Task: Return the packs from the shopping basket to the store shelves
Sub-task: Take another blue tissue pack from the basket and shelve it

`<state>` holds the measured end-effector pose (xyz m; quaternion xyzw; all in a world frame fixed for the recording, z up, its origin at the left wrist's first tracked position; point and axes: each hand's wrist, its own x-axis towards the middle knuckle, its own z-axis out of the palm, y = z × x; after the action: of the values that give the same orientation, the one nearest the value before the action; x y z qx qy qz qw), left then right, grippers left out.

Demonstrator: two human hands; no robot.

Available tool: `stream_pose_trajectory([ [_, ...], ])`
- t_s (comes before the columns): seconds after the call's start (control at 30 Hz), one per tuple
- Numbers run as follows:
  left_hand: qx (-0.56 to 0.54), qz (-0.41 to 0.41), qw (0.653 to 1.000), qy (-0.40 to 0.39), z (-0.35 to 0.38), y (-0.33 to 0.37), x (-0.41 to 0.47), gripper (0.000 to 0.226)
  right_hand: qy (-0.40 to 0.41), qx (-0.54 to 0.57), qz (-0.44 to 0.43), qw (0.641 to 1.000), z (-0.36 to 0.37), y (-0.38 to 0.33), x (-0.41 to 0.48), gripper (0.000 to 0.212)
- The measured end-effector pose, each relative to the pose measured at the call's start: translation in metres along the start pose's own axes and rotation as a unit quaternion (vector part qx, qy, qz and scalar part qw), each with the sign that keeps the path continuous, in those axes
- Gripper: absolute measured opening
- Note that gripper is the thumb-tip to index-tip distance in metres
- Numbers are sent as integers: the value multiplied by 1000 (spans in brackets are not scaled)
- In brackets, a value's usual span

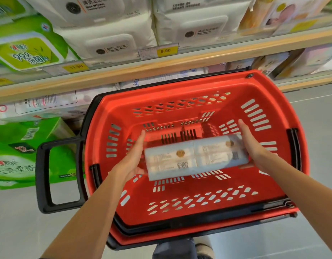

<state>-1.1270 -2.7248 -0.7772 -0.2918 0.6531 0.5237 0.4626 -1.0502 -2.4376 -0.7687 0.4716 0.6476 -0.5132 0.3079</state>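
Basket [285,116], red plastic, slotted walls and floor, black rim and black pull handle [47,176] jutting out on the left; standing on grey floor [314,116] in front of shelving. Contents: one pack [196,157] only, long, pale, clear-wrapped, barcode and small round brown marks facing up, print too blurred to read. Pack lying crosswise inside the basket, right end a little higher than the left; whether resting on the basket floor or lifted just clear of it cannot be told.

Left hand [132,157]: pressed flat against the left end of the pack, fingers straight and pointing away, thumb tucked under the near edge. Right hand [252,143]: pressed likewise against the right end, fingers extended along it. Pack clamped between the two palms, neither hand curled shut around it.

Upper shelf [161,67], pale wood edge: white wet-wipe packs [112,43] in stacked rows; green wipe pack [28,51] at far left; pastel cartons [285,14] at far right. Yellow price tags [165,51] on the shelf edge, reading 8.90 and 11.90.

Lower shelf, behind and left of basket: white packs [45,105] laid flat, green tissue multipack [17,152] at floor level beside the handle, pale boxes [300,62] to the right.

Bottom edge: shoe and trouser leg, partly hidden below the basket.
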Motion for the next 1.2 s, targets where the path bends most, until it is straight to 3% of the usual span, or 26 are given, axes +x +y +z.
stream_pose_trajectory([
  [0.17, 44, -96, 994, -16, -1, -15, 14, 67, -21, -31, 91, 995, -10, 11, 21, 67],
  [0.27, 75, -140, 987, -36, 1, -23, 27, 58, -78, -86, 125, 985, -13, 10, 29, 51],
  [0.43, 160, -169, 968, -90, 7, -28, 43, 58, -181, -141, 83, 970, -7, 8, 46, 38],
  [0.53, 218, -146, 958, -114, 10, -30, 54, 84, -207, -182, 42, 960, 0, 6, 52, 38],
  [0.63, 281, -107, 946, -125, 11, -34, 66, 113, -218, -207, 31, 953, 4, 7, 61, 53],
  [0.83, 293, -83, 947, -106, 11, -40, 64, 102, -188, -221, 10, 957, 7, 4, 61, 65],
  [1.13, 216, -4, 972, -95, 7, -11, 4, 132, -173, -133, -53, 975, -13, -14, 9, 71],
  [1.2, 208, 38, 973, -91, 7, -2, -19, 122, -162, -113, -84, 977, -22, -20, -12, 74],
])
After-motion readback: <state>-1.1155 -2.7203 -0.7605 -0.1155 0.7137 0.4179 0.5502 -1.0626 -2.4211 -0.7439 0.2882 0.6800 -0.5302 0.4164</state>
